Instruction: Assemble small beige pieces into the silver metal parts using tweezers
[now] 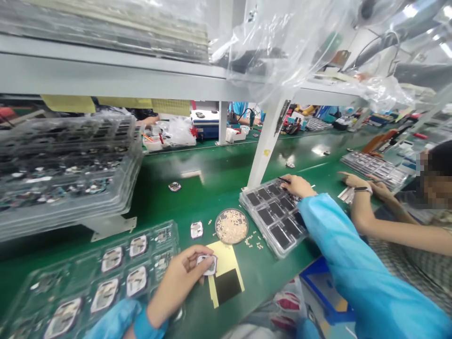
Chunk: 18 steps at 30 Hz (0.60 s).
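Note:
My left hand (183, 275) pinches a small watch casing (208, 265), a rounded square with a pale rim, above a yellow paper sheet (226, 256). A black square (229, 286) lies on that sheet. Out to the right, my right hand (298, 186) is closed on what look like dark tweezers (284, 180). It reaches over the far end of a clear tray (259, 228) holding several black rectangular screens (271, 214). Between my hands stands a round dish (231, 226) full of tiny beige pieces, some spilled beside it. Another casing (197, 230) rests left of the dish.
A clear tray (83, 256) with several casings lies at left, below a stack of filled trays (67, 174). A white shelf post (268, 146) rises behind the screens. At right a co-worker's hands (356, 181) are near another tray (376, 167). Plastic film (278, 42) hangs overhead.

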Available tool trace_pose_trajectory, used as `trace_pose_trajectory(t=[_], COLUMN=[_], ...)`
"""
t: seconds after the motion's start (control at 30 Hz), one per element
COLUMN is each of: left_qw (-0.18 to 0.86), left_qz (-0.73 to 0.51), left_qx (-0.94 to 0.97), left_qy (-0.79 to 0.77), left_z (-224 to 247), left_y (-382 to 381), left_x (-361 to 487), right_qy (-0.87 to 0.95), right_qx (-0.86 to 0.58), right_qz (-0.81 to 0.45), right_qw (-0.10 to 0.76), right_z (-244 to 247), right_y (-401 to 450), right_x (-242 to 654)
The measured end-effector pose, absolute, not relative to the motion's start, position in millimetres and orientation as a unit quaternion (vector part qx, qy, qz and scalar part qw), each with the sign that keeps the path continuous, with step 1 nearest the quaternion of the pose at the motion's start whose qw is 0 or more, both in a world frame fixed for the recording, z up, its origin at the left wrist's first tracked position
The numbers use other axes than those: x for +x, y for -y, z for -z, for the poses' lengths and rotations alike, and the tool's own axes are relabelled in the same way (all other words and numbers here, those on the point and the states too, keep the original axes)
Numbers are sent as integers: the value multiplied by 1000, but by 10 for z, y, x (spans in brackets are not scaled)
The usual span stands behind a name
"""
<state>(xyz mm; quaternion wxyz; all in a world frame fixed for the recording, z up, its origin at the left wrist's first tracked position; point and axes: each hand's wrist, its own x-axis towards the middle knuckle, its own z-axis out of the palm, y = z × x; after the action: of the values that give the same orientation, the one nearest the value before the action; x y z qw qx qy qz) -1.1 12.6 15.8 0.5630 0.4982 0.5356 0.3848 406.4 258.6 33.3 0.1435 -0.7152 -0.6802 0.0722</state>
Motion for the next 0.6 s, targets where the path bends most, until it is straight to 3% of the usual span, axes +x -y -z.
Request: trace_pose_trajectory(t=[0.3,0.43,0.5,0.6], left_qw=[609,633,638,625], left_qz=[-393,-387,-371,-342], left_qx=[465,458,468,495], left_qy=[-509,-490,-486,-497], left_z=[-227,-201,-186,-145], left_y=[-66,-38,-10,69], left_x=[53,107,147,192], right_qy=[684,689,707,736], right_qx=[-675,-559,-476,-370], right_qz=[-93,-295,-406,-459], right_qw=[259,355,330,333], right_z=[-493,-630,-685,-639], right_y=[-2172,-1519,-1134,-657], right_x=[3963,3502,3164,2624])
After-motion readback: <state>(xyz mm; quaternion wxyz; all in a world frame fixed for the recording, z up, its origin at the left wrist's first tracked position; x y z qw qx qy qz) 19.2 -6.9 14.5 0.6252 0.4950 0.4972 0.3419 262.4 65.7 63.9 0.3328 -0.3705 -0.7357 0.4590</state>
